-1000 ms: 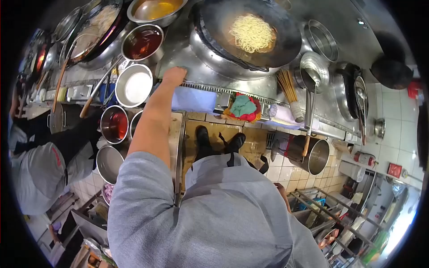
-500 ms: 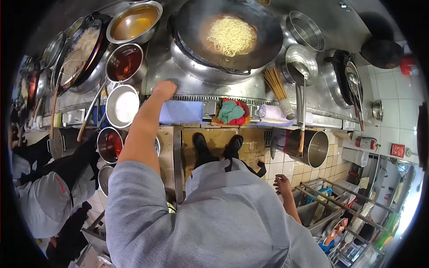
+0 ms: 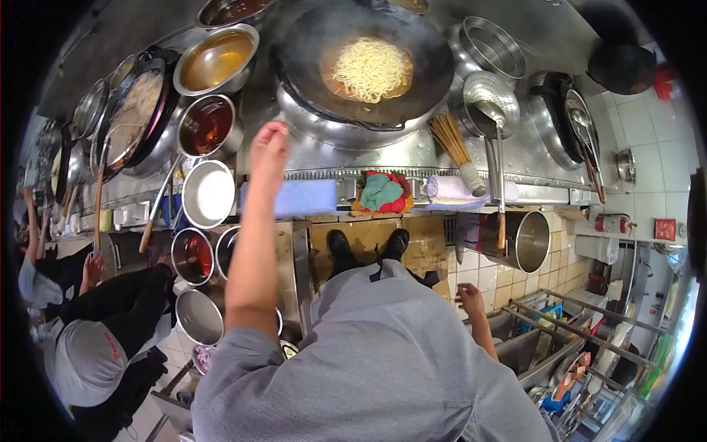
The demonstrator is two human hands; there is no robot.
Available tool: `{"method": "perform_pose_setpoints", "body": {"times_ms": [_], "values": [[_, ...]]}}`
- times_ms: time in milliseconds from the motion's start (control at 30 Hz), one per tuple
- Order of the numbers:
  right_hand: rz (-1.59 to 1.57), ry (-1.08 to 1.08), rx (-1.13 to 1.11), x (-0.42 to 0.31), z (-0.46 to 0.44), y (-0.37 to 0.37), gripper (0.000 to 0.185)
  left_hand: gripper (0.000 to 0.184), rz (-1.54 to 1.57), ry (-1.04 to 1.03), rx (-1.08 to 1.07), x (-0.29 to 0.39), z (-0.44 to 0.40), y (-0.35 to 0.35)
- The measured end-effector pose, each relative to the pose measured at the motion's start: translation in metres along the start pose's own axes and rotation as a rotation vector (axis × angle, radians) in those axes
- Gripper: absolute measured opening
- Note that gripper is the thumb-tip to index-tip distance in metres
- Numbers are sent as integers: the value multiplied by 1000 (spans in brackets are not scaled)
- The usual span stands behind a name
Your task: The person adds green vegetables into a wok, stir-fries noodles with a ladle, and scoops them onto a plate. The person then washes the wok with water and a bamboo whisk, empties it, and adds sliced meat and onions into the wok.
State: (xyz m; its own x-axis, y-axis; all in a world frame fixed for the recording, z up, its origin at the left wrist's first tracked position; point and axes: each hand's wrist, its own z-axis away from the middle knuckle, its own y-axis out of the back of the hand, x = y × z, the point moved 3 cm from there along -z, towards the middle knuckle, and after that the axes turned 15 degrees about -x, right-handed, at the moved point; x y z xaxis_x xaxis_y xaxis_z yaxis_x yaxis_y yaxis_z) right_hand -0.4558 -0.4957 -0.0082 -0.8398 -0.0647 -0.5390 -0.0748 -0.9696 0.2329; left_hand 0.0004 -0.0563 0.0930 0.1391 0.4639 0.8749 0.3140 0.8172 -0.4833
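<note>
My left hand point(image 3: 269, 153) is raised over the stove front, just left of the wok point(image 3: 305, 85). Its fingers are drawn together in a pinch, and whatever may be between them is too small to see. Noodles point(image 3: 372, 70) lie heaped in brown liquid in the wok, with steam around them. My right hand point(image 3: 469, 298) hangs low at my side, fingers loosely bent and apart, holding nothing. Nearest the left hand on its other side are a bowl of dark red sauce point(image 3: 208, 127) and a pot with white contents point(image 3: 208, 194).
A bamboo brush point(image 3: 453, 144), a perforated strainer point(image 3: 492, 96) and a ladle point(image 3: 501, 195) sit right of the wok. Folded cloths point(image 3: 381, 193) line the stove edge. A large pot point(image 3: 532, 241) stands lower right, near a metal rack point(image 3: 582, 331). A co-worker point(image 3: 92, 361) is at left.
My left hand has lifted off the steel surface, its fingers now pinched upward. My right hand stays low at my side. The view has shifted slightly, showing more of the left side.
</note>
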Motion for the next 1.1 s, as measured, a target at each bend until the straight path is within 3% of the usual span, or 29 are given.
{"method": "perform_pose_setpoints", "body": {"times_ms": [33,100,167,200,267,333,400,500,733,867,1100], "values": [[-99,69,-2,-27,1,-9,26,4,331,-64,-70,11,15,-33],[-108,177,-36,-102,3,-31,24,8,658,-121,-269,18,37,-82],[-21,424,-145,-202,30,-60,21,8,782,-139,-485,37,52,-131],[-66,547,-215,-233,33,-70,20,8,776,-143,-478,42,57,-143],[-71,638,-386,-305,70,-92,20,9,822,-172,-750,53,66,-169],[-90,775,-634,-355,106,-111,18,9,813,-194,-825,60,72,-184],[36,742,-701,-390,144,-128,15,11,776,-236,-908,65,79,-196],[128,898,-720,-410,169,-152,11,13,760,-331,-932,67,82,-204],[192,866,-846,-408,174,-160,8,17,677,-421,-934,68,85,-209],[160,824,-839,-406,175,-161,4,13,610,-355,-1026,68,85,-203],[158,817,-734,-403,175,-158,2,26,541,-239,-859,66,85,-189]]}}
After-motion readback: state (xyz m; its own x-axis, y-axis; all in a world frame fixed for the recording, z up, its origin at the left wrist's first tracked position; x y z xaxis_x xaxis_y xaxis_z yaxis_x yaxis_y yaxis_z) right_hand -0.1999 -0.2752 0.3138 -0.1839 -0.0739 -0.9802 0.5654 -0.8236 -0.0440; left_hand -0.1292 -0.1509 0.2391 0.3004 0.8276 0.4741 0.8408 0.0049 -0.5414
